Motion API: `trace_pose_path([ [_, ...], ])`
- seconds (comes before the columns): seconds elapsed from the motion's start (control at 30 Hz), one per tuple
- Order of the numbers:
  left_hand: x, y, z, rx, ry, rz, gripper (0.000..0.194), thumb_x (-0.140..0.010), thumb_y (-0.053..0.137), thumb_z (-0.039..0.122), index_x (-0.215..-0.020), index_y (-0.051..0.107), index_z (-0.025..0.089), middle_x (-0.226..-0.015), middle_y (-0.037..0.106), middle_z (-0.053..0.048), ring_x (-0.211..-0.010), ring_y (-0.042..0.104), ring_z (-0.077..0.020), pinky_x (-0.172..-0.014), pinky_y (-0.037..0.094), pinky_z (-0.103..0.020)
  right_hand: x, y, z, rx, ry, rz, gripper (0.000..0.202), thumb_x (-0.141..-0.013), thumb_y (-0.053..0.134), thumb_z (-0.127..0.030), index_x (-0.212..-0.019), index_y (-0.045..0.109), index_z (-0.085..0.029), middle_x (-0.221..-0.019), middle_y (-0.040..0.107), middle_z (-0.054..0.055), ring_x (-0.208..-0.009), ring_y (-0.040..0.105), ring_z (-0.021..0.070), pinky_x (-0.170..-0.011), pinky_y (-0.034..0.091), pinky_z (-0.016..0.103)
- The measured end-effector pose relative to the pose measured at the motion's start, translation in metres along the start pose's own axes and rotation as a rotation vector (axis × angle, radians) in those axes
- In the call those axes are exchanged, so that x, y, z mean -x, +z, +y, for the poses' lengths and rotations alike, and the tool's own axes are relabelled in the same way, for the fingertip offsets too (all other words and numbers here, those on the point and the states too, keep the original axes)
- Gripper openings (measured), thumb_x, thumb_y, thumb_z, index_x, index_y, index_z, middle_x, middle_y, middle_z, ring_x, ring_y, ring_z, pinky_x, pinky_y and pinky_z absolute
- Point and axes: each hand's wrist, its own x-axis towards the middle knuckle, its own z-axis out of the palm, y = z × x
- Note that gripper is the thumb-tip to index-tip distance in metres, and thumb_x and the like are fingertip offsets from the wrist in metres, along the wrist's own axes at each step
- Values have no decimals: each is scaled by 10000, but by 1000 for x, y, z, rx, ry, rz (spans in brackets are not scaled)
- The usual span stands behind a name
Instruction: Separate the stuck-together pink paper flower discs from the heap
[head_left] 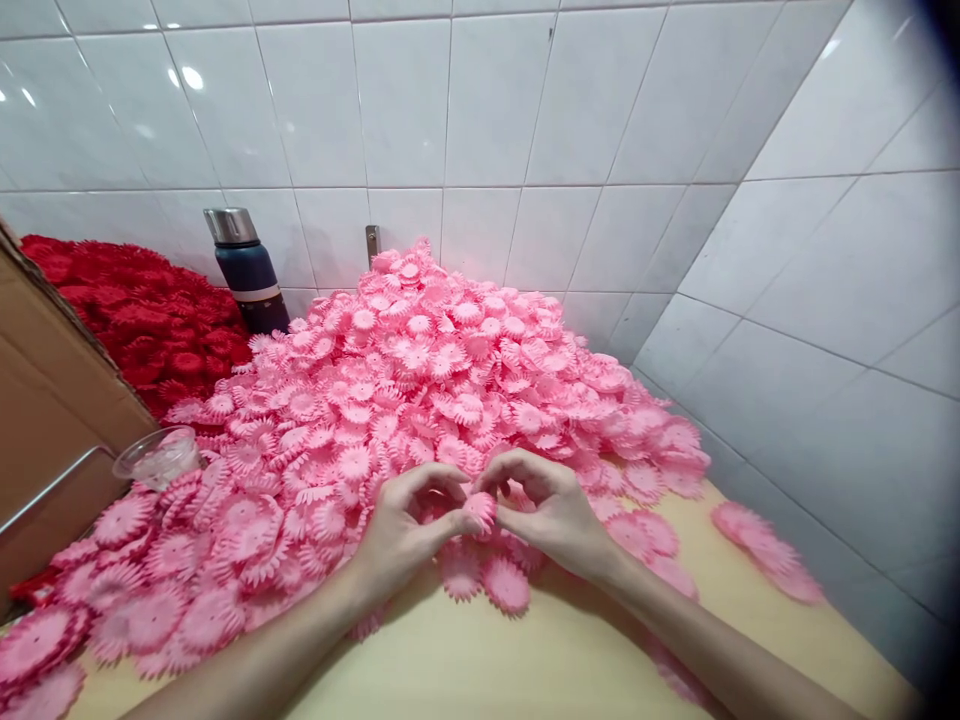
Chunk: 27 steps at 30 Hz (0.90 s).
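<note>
My left hand [411,527] and my right hand [546,510] meet at the front of a big heap of pink flower-shaped petal pieces [420,380]. Between the fingertips of both hands sits one small pink flower piece [480,510], pinched from either side. Loose pink pieces [504,585] lie on the pale wooden tabletop [525,660] just under my hands. My forearms come in from the bottom edge.
A pile of red flower pieces [142,320] lies at the back left beside a dark blue flask with a steel cap [246,268]. A clear plastic cup [159,456] and a cardboard box [45,400] stand at the left. White tiled walls close the back and right.
</note>
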Motion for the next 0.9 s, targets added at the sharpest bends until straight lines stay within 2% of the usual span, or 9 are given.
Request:
trace_pose_path([
  [0.17, -2, -1, -2, 33, 1, 42, 228, -713, 777, 158, -939, 751, 174, -932, 720, -67, -843, 686, -195, -782, 564, -308, -1, -1, 4, 16, 1, 27, 112, -799, 691, -178, -902, 651, -197, -876, 675, 39, -808, 636, 179, -736, 518, 325],
  [0.3, -2, -1, -3, 63, -2, 20, 281, -703, 782, 151, -981, 761, 182, -939, 718, -72, -841, 695, -202, -771, 580, -313, -1, 0, 3, 4, -12, 62, 138, -783, 698, -171, -906, 643, -200, -875, 672, 37, -822, 642, 180, -742, 538, 320],
  [0.5, 0, -1, -2, -145, 18, -15, 425, -731, 772, 213, -1152, 710, 214, -973, 748, -76, -819, 698, -203, -792, 584, -343, -3, 2, -1, 27, -1, 138, 180, -761, 756, -244, -890, 637, -202, -841, 661, 35, -783, 632, 181, -726, 531, 328],
  [0.63, 2, 0, 0, -197, -18, 38, 382, -785, 723, 262, -1162, 704, 201, -973, 769, -91, -786, 709, -221, -751, 592, -363, -3, 1, 0, -33, 65, 154, 168, -779, 753, -299, -860, 647, -197, -810, 657, 33, -751, 625, 168, -699, 527, 314],
  [0.77, 2, 2, 2, -178, -40, 56, 320, -825, 676, 258, -1136, 720, 198, -908, 777, -79, -734, 704, -216, -660, 584, -327, -3, 0, 2, -143, 89, 83, 180, -774, 761, -303, -879, 659, -197, -812, 658, 27, -753, 627, 156, -700, 536, 303],
  [0.9, 1, 2, 4, -180, 7, 54, 239, -853, 646, 264, -1053, 758, 196, -877, 774, -67, -733, 698, -206, -655, 564, -298, -3, 1, -1, -202, 101, 27, 192, -720, 803, -266, -832, 667, -189, -800, 664, 20, -756, 633, 153, -708, 535, 296],
])
